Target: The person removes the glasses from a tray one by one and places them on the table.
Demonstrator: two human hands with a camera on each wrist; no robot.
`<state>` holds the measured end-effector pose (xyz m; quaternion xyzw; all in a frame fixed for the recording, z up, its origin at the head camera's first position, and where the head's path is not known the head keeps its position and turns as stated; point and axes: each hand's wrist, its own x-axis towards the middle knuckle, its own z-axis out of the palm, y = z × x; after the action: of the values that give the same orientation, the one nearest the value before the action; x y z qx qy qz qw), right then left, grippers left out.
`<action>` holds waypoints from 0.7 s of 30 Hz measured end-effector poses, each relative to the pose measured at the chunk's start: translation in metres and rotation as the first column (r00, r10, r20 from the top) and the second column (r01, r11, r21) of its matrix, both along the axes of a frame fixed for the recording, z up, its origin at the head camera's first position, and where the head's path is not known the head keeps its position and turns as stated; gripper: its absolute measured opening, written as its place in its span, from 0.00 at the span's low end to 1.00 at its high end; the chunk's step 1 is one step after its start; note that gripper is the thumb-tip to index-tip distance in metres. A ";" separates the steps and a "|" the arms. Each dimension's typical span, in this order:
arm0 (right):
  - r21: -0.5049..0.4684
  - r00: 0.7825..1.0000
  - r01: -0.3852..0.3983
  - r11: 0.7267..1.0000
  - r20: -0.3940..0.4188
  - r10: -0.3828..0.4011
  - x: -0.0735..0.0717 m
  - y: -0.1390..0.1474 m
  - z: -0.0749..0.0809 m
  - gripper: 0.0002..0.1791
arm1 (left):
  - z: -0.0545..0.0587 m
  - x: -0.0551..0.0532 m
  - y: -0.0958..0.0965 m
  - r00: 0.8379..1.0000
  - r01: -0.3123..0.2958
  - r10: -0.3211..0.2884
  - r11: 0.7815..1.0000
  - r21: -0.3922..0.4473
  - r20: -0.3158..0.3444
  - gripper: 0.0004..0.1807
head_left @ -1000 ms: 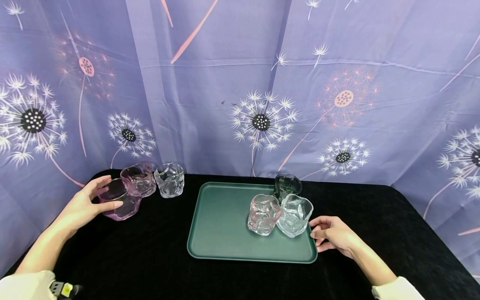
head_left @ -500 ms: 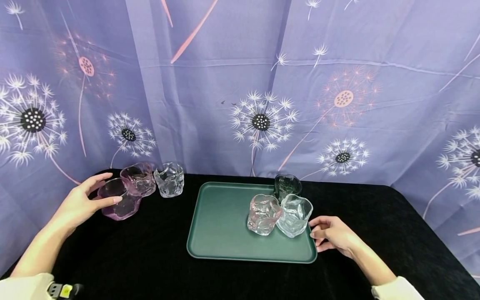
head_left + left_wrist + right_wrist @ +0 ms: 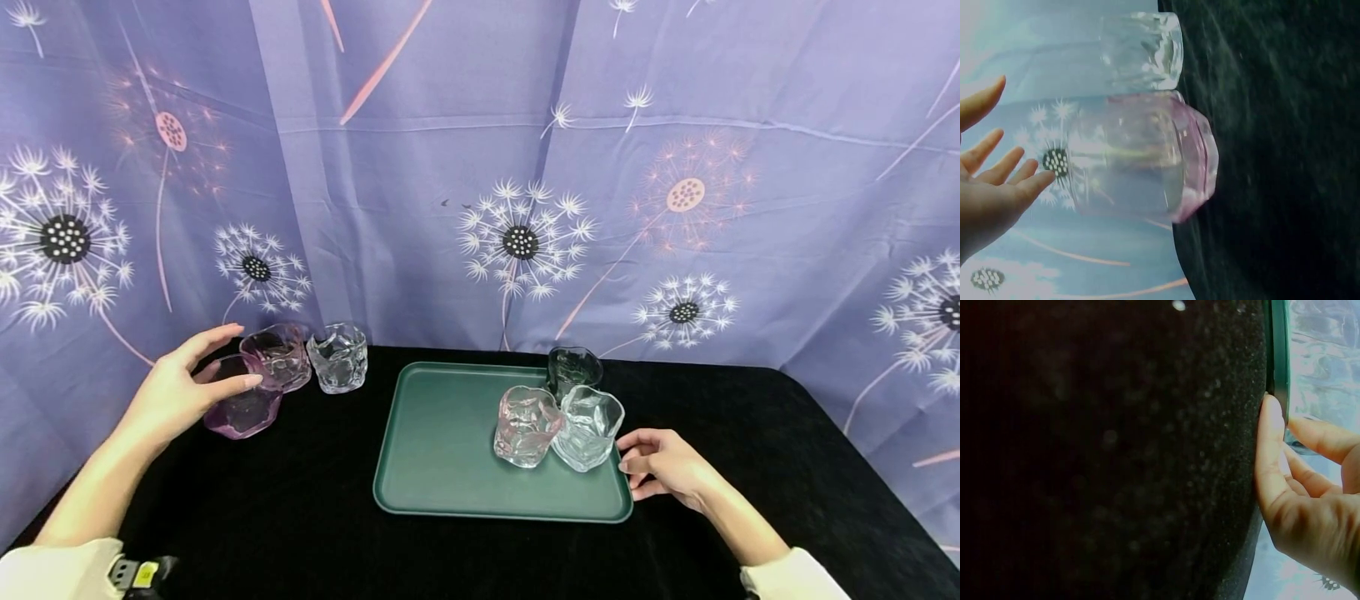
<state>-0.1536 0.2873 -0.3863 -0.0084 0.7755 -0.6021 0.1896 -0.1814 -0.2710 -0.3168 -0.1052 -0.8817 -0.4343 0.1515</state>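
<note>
My left hand (image 3: 174, 392) hovers at the purple glass (image 3: 243, 412) on the left, thumb and fingers spread about its rim. In the left wrist view the fingers stand apart from that purple glass (image 3: 1191, 162). Behind it stand a pinkish glass (image 3: 281, 354) and a clear glass (image 3: 339, 360). With thumb and fingers, my right hand (image 3: 663, 468) grips the right edge of the green tray (image 3: 442, 467); the right wrist view shows the tray rim (image 3: 1280, 362) between them. On the tray's right side are a pale pink glass (image 3: 525, 429), a clear glass (image 3: 588, 433) and a dark grey glass (image 3: 573, 371).
A black cloth (image 3: 300, 517) covers the table under everything. A lilac curtain (image 3: 420, 208) with dandelion prints hangs close behind the table and along its left side.
My left hand has moved slightly up and to the right over the purple glass, which stays in place. The right hand holds still at the tray's edge.
</note>
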 end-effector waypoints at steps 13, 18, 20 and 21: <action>0.012 1.000 0.015 1.000 0.001 -0.015 0.000 0.000 -0.001 0.22 | 0.005 -0.009 0.048 0.993 0.096 -0.090 0.992 -0.080 0.077 0.36; 0.004 1.000 0.012 1.000 0.001 -0.012 -0.001 0.000 -0.001 0.22 | 0.002 -0.014 0.069 0.985 0.151 -0.144 0.986 -0.068 0.091 0.36; 0.005 1.000 0.013 1.000 0.001 -0.013 -0.001 0.000 -0.001 0.22 | 0.000 -0.017 0.077 0.983 0.166 -0.160 0.984 -0.066 0.090 0.35; 0.006 1.000 0.014 1.000 0.001 -0.014 0.000 0.000 -0.001 0.22 | -0.001 -0.017 0.081 0.981 0.173 -0.167 0.983 -0.063 0.094 0.35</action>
<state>-0.1540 0.2873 -0.3872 -0.0020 0.7773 -0.6011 0.1857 -0.1989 -0.1897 -0.3175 -0.1663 -0.8900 -0.4185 0.0709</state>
